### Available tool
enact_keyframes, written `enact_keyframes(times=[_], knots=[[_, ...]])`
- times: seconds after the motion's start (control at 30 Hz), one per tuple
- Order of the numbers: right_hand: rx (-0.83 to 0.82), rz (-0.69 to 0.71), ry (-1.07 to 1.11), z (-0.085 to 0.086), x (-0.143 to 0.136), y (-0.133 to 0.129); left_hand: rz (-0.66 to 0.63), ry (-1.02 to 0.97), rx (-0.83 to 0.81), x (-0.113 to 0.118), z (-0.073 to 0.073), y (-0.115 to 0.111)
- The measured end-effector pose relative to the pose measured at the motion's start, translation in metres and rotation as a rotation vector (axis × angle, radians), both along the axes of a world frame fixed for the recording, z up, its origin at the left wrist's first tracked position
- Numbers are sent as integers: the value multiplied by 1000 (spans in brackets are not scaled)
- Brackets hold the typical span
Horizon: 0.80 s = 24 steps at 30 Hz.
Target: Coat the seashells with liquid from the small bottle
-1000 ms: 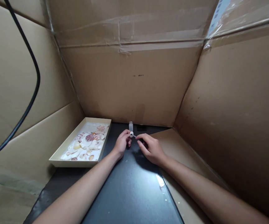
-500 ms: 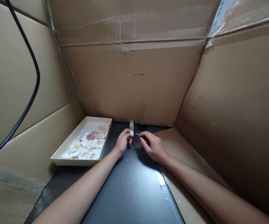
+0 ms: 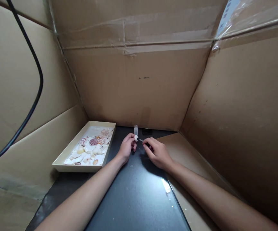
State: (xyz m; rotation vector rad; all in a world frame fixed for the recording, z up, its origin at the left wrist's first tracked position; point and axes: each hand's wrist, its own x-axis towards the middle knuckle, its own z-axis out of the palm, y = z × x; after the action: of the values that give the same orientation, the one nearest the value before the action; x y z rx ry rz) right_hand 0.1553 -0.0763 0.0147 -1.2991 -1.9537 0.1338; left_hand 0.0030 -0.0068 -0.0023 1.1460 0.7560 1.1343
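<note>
My left hand [image 3: 127, 146] pinches a small, round, white shell [image 3: 136, 137] between thumb and fingertips. In my right hand [image 3: 156, 151] is a thin brush [image 3: 140, 140], its shaft pointing left. The dark tip of the brush meets the right side of the shell, and the rest of its handle is hidden by my fingers. Just behind the shell stands a small translucent bottle [image 3: 136, 129], upright and uncapped as far as I can see. Both hands are above the dark tabletop [image 3: 134, 192].
A cream tray [image 3: 78, 167] holding several seashells [image 3: 93, 141] sits to the left. A small black object [image 3: 147, 132] lies at the back by the cardboard wall [image 3: 139, 96]. Cardboard walls enclose three sides, a cardboard flap [image 3: 177, 147] lies right, and a black cable [image 3: 40, 80] hangs left.
My right hand has moved slightly left, bringing the brush tip from beside the shell onto it. My left hand stays nearly in place.
</note>
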Motion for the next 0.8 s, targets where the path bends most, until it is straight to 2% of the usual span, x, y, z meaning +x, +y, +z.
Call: enact_keyframes(times=[0.07,0.2,0.37,0.53,0.67,0.8], knots=[[6,-19,9,0,1,0,-1,1,2,0,0,0],[-8,60,-13,0,1,0,-7,11,8,0,1,-1],[-1,-30,-16,-1,1,1,-5,8,10,0,0,0],[10,49,-18,-2,0,1,25,11,6,1,-1,1],[22,-36,-20,-3,1,3,43,14,3,2,0,1],[23,43,-14,-3,1,3,41,20,9,2,0,0]])
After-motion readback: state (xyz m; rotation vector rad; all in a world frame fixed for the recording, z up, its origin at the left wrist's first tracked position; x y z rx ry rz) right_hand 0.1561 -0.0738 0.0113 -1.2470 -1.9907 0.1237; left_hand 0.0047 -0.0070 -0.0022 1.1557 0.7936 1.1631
